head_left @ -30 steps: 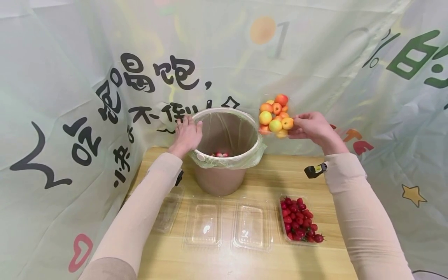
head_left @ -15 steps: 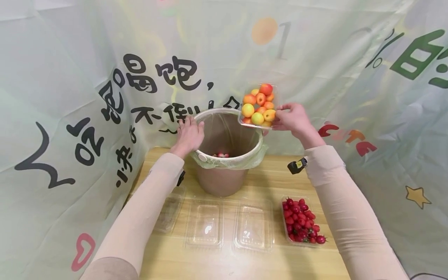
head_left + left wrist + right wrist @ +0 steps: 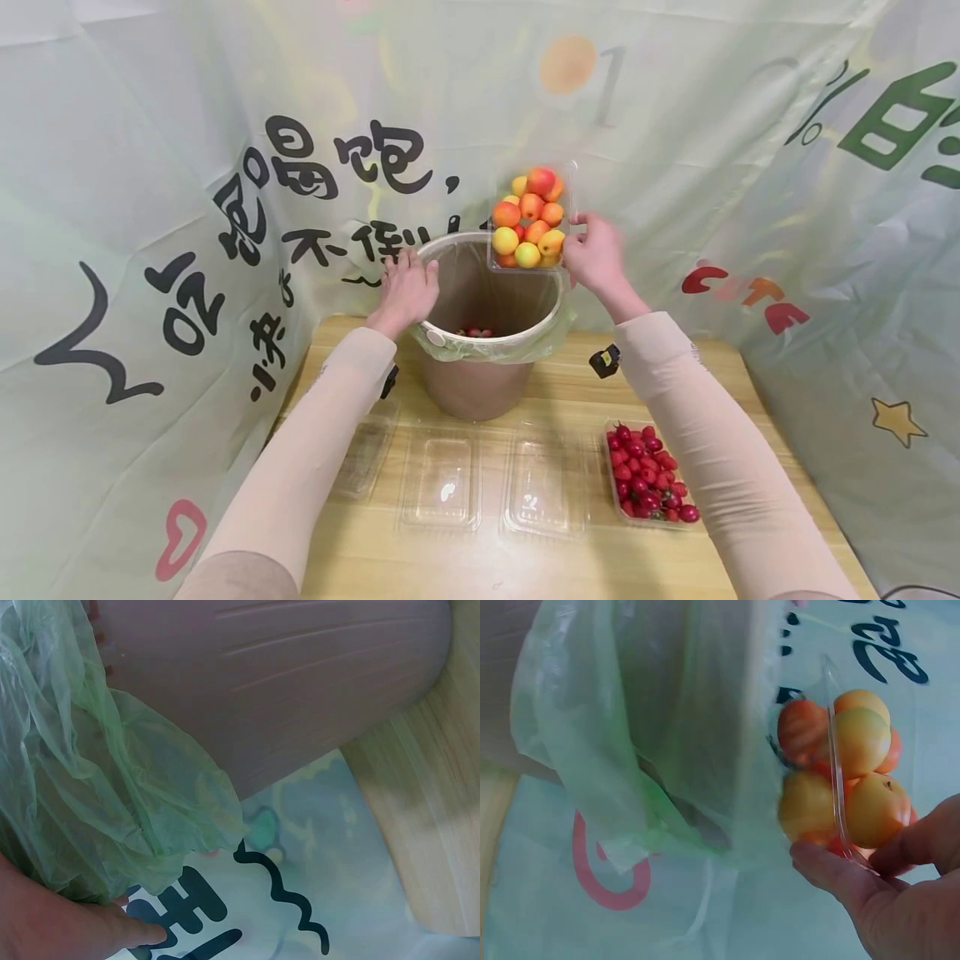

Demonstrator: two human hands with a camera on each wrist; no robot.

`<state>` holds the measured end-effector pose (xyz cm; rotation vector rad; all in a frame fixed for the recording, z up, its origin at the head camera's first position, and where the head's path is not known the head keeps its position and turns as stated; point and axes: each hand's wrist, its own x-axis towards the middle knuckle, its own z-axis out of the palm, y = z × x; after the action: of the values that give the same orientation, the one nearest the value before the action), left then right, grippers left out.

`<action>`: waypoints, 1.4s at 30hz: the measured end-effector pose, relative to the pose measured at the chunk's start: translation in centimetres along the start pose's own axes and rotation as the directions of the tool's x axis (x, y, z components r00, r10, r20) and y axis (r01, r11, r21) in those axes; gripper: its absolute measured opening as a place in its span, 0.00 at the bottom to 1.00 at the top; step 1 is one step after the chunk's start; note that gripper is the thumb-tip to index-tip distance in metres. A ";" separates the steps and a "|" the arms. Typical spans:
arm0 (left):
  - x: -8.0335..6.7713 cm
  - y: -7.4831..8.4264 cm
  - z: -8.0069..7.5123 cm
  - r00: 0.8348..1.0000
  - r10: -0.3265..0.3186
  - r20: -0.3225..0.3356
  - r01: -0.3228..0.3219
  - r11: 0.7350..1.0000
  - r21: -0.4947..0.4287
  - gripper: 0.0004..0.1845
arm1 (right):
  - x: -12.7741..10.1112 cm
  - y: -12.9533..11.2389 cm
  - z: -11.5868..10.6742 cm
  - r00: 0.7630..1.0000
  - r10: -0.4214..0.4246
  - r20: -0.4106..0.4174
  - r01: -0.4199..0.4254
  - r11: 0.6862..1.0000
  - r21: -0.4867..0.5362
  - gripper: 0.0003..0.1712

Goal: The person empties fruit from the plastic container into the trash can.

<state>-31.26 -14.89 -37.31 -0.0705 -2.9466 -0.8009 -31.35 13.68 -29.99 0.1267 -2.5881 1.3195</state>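
My left hand holds the left rim of a brown trash can, lined with a thin green bag. In the left wrist view its fingers lie on the can's outside, next to the hanging bag. My right hand pinches the right edge of a clear plastic box of orange, red and yellow apricot-like fruits. This box is tilted above the can's back right rim. Several small red fruits lie at the can's bottom.
On the wooden table, a clear box of red berry-like fruits stands at the right. Clear plastic boxes without fruit stand in front of the can, one partly behind the left arm. Printed cloth walls the table in.
My right hand has carried the fruit box left, from beside the can to over its back right rim, tipping it more upright. The left hand has stayed on the rim.
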 end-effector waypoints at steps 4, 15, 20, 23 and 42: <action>0.0 0.0 0.0 1.000 0.003 0.007 -0.003 1.000 0.010 0.41 | -0.2 0.0 1.3 0.990 -0.117 -0.079 0.106 0.986 -0.130 0.25; -0.1 -0.1 0.0 1.000 -0.004 0.012 0.004 1.000 0.002 0.40 | -0.7 -0.2 3.2 0.975 -0.196 -0.108 0.173 0.967 -0.189 0.23; -0.2 -0.1 0.0 1.000 -0.004 0.018 0.004 1.000 0.005 0.41 | -1.0 0.0 3.5 0.970 -0.222 -0.101 0.199 0.961 -0.194 0.24; -0.1 0.0 0.0 1.000 -0.004 0.018 0.004 1.000 0.007 0.41 | -1.0 0.2 3.6 0.966 -0.242 -0.096 0.219 0.956 -0.196 0.23; 0.2 -0.1 0.0 1.000 0.001 0.003 -0.001 1.000 0.009 0.39 | -1.3 1.8 4.4 0.916 -0.356 -0.187 0.337 0.933 -0.123 0.19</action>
<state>-31.47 -14.97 -37.39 -0.0723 -2.9523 -0.7875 -31.11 11.13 -34.19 0.3928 -2.3088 1.0298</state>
